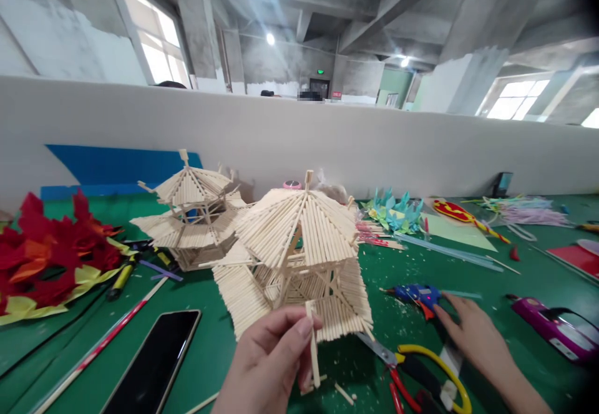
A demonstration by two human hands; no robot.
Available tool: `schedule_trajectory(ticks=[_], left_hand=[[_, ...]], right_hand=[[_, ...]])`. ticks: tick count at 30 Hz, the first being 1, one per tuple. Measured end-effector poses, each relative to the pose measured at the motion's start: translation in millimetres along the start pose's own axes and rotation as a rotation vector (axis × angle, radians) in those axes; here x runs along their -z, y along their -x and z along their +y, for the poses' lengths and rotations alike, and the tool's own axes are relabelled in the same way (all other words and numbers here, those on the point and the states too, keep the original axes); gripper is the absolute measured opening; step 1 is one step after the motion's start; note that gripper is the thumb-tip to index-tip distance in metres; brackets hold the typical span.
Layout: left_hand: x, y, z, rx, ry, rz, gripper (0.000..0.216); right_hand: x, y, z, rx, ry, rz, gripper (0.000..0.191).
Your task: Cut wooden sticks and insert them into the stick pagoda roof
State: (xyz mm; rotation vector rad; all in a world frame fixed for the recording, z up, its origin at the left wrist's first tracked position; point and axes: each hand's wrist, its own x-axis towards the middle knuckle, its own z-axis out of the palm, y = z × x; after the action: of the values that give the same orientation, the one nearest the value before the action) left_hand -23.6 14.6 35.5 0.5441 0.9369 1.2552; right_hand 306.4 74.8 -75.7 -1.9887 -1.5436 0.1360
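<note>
Left hand pinches the stick pagoda by a lower post, holding it up at centre; right hand, open, touches the blue glue gun at four o'clock on the tabletop.

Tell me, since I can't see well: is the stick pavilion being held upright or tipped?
Tipped. The stick pavilion leans left, its roof spike slanted, lifted off the green table by the left hand.

Open green mat is seen between the glue gun and the purple tool; the left is crowded by a phone and a second stick model.
</note>
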Motion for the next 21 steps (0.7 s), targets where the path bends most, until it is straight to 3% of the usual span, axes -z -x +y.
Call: schedule_trajectory(ticks=[3,5,7,10,14,18,21], left_hand=[[-5.4,-3.1,1.5,-0.002,-0.008,0.008,0.018],[-9.0,-5.7,1.8,-0.010,-0.016,0.006,0.019],[-12.3,-8.1,2.4,-0.019,-0.027,-0.008,0.019],[-15.5,-10.2,6.3,-0.065,-0.046,-0.071,0.016],[-14.4,-10.1,15.8,-0.166,-0.057,-0.096,0.014],[-10.3,-11.7,19.8,-0.199,-0.060,-0.115,0.013],[-6.2,-13.8,15.7,-0.178,-0.015,-0.118,0.018]], right_hand=[[25.9,7.2,-53.7,0.154,-0.034,0.019,0.047],[42.6,18.2,-103.7,0.428,-0.148,0.033,0.040],[52.3,28.8,-152.3,0.824,-0.232,0.029,0.041],[52.2,34.8,-202.5,1.211,-0.250,0.002,0.063],[39.2,28.2,-221.9,1.310,-0.231,0.009,0.080],[31.1,22.0,-219.5,1.267,-0.264,-0.047,0.081],[33.1,17.2,-220.6,1.216,-0.309,-0.005,0.079]])
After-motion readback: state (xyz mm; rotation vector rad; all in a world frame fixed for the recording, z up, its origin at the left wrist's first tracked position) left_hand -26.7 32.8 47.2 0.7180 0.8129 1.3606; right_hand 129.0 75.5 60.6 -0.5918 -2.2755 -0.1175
